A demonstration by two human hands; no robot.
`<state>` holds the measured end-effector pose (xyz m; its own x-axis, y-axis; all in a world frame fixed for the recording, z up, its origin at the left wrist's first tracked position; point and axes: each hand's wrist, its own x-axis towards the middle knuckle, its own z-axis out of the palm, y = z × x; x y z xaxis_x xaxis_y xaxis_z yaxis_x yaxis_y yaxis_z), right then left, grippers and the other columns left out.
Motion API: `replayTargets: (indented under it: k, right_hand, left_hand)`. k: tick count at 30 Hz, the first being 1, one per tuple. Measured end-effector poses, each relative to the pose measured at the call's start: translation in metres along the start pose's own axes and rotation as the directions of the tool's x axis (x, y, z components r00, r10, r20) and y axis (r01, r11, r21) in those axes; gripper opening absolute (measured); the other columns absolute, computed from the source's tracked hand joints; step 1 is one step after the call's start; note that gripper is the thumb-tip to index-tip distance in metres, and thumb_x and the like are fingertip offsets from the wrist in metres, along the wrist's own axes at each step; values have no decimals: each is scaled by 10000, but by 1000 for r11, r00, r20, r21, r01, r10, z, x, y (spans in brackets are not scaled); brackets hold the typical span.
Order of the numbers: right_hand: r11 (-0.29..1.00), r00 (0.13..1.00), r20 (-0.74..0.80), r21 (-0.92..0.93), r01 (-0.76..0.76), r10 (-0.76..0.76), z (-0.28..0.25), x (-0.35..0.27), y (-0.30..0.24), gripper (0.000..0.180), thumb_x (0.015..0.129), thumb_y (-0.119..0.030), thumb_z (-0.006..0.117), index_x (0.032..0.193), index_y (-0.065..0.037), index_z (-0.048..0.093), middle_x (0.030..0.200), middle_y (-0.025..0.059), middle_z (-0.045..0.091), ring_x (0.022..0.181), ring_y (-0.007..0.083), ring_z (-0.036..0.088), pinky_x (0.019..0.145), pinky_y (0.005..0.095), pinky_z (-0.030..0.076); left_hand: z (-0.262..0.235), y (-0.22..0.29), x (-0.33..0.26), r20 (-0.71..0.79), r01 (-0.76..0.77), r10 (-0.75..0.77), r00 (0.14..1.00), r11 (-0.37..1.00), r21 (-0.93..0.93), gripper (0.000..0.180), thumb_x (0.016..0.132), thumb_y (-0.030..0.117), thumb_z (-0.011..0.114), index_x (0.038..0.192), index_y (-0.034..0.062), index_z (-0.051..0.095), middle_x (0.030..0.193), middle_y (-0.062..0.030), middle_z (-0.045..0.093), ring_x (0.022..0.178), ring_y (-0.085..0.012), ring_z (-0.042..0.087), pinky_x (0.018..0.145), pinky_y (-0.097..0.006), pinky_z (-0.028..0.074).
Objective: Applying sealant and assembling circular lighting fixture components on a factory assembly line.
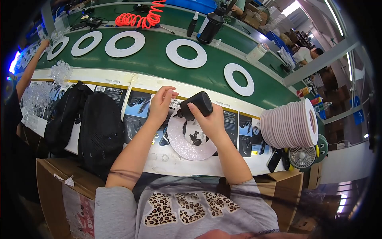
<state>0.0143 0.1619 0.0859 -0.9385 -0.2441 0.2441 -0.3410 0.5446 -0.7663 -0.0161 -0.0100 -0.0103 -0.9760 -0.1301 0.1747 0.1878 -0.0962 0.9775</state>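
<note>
My right hand [213, 123] grips a black handheld object with a rounded, box-like body [197, 104]; its exact kind I cannot make out. It is tilted above a flat white ring [179, 145], which lies on the printed sheets of the bench right in front of me. The ring's speckled surface glistens, and the held object and my right hand cover part of its upper side. To the left of the object, my left hand [161, 104] is raised with loosely bent fingers and nothing in them.
More white rings [186, 61] lie spaced along the green belt [151, 55] beyond the bench. A large spool [284, 124] and a small fan [301, 156] stand at the right. Black bags [101, 127] and clear plastic pieces [38, 99] lie left, near another person's arm [32, 65].
</note>
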Motion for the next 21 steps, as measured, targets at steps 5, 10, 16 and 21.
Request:
replayTargets:
  k: [5,10,16,21]
  right_hand:
    - [1000,1000,-3,6,1,-1,2,0,4,305,843,-316,675,860,-12,677,646,83,635,575,158,583,567,288,452]
    - [998,997,-60,33,46,-44,6,0,5,287,831,-310,681,814,-24,681,640,106,645,545,232,615,530,318,462]
    - [962,984,-47,222,-156,170,-3,-5,16,313,838,-326,677,824,-13,677,615,72,633,538,141,593,523,288,458]
    - [881,966,-81,433,-189,247,-8,-1,39,351,848,-352,670,855,-1,657,700,46,643,577,119,579,538,262,455]
  left_hand:
    - [-1,-2,0,2,4,-4,1000,1000,5,269,982,241,460,1076,20,579,933,-96,678,862,-136,612,793,-257,466]
    - [-7,1,1,-30,-3,2,1000,999,-41,260,981,223,457,1077,14,579,939,-98,675,867,-140,620,787,-259,465]
    - [-7,63,-30,49,-303,313,949,851,429,143,874,143,603,933,15,627,910,-86,663,862,-171,619,748,-295,480]
    - [22,139,-101,716,-605,66,695,591,533,235,727,187,722,882,37,628,818,-128,621,828,-315,603,740,-401,491]
